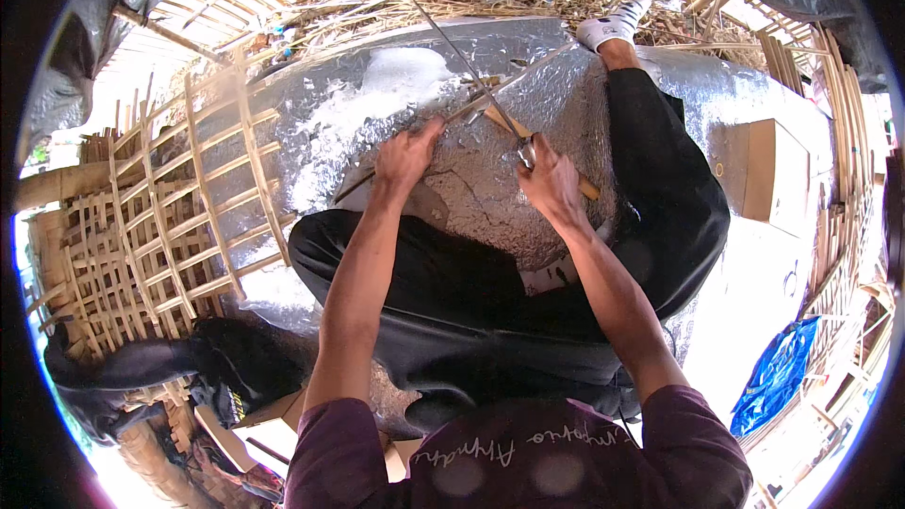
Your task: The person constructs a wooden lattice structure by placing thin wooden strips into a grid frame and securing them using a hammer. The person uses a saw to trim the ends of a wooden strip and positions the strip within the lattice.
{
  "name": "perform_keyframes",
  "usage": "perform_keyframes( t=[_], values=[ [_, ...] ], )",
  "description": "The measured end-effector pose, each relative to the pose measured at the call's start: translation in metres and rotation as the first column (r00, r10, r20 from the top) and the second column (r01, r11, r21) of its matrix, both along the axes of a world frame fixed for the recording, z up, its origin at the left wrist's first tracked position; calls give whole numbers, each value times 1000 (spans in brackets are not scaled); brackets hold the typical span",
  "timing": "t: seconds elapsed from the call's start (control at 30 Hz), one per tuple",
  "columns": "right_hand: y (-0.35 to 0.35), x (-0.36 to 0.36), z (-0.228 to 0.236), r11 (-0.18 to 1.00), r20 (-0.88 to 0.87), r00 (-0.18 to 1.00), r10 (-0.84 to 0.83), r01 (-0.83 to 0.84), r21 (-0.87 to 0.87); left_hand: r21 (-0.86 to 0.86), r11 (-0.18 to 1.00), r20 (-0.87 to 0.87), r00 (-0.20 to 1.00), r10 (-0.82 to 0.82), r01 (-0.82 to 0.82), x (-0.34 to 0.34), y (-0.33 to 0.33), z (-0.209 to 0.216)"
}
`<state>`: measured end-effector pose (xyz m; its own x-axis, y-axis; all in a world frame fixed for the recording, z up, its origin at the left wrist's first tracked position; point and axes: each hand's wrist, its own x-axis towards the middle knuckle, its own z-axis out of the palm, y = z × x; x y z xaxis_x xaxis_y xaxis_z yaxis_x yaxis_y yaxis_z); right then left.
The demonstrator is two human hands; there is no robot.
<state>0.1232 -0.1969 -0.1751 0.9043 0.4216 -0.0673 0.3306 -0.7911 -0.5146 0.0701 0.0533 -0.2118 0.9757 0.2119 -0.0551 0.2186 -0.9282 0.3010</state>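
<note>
Left hand (405,158) grip on thin bamboo strip (443,123); right hand (550,184) grip around long slim blade (471,71)

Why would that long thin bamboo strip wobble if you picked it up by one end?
The bamboo strip is very long and thin, so it would probably bend and sag, not stay stiff. It looks light for its length. The left hand pins it on the knee while the right hand works a knife on it, perhaps because it would slide.

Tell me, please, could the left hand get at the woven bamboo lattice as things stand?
Probably yes: the woven bamboo lattice lies open on the person's left with nothing between, but the left hand is gripping the bamboo strip and must release it.
</note>
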Motion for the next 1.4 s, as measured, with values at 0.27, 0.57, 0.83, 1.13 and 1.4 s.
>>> perform_keyframes(
  t=[0.27, 0.57, 0.83, 1.13, 1.4],
  values=[
    [-3, 0, -7, 999, 2, 1000, -15, 15, -37, 71, 997, 45, 999, -13, 9, -1, -5, -1],
    [12, 0, 44, 985, 0, 999, -37, 37, 168, 25, 994, 82, 991, -110, 108, -8, 11, -12],
    [3, 0, -8, 999, 10, 1000, 2, -2, -36, 57, 998, -10, 999, -38, 39, 1, -5, 6],
    [0, 4, 8, 996, 17, 999, -34, 33, 87, 52, 997, -19, 998, -55, 56, -2, -4, 1],
    [14, 12, 38, 982, 54, 998, -13, 3, 186, 31, 994, -6, 994, -107, 107, -8, 1, -4]
  ],
)
